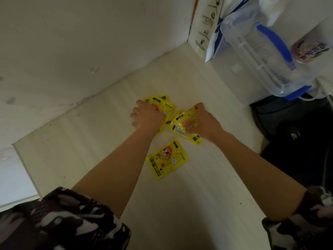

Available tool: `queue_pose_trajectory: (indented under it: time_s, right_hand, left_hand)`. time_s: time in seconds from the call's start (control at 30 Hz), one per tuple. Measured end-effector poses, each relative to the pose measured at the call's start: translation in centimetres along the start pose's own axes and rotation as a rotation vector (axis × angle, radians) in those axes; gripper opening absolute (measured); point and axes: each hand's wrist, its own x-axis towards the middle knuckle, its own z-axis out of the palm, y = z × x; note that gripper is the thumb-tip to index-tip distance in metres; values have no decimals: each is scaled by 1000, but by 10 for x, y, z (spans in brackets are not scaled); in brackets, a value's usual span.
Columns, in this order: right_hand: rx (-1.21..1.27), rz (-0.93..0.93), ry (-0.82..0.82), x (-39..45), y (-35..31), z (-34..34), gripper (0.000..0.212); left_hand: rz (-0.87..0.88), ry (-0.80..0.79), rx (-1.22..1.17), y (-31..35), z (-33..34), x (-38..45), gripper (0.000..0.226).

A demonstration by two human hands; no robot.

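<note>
- The packets are flat, glossy yellow foil sachets, each rectangular with crimped edges and printed with a cartoon figure and a white flower.
- The pale surface [207, 186] beneath them has a faint wood grain and a matt finish, and it meets plain white walls at a corner.
- The left hand [147, 116] lies knuckles-up on the pile of packets [164, 105] near the middle of the surface. Its fingers are curled tight over the pile's near edge, with the fingertips hidden.
- The right hand [203, 121] is closed around the crumpled packet [181, 123], with thumb and fingers wrapped round it so that the foil buckles and bulges. This packet sits just beside the pile.
- The loose packet [167, 158] lies flat and face up on the surface, nearer the person and between the two forearms, with neither hand touching it.
- Both arms are bare up to dark sleeves [63, 219] with a white pattern.
- At the far right stand a clear plastic container [252, 56] with a blue handle, tilted, and a white paper bag [202, 27] printed with small symbols. Something black [297, 127] lies below them.
</note>
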Motion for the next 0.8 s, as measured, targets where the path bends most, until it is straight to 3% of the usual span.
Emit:
queue_pose_trajectory:
  time_s: [0.23,0.4,0.5,0.6,0.67,0.8]
  right_hand:
    - [70,90,94,-13,24,9,60]
    - [245,66,144,-34,12,-5,46]
    - [236,11,89,-51,-4,-15,37]
    - [146,-45,-66,-62,-18,-12,31]
    - [71,-137,-165,-65,-24,2,36]
    - [-274,-341,-313,-68,-29,38,69]
  left_hand:
    - [-16,-42,38,6,2,4,74]
    - [145,-63,-16,-4,-3,1,62]
    - [119,-54,-163,-23,-15,-2,56]
    - [51,-36,-288,-53,-32,-7,46]
    - [20,-23,-313,-78,-41,-11,49]
    - [-39,-22,-352,-125,-53,-30,47]
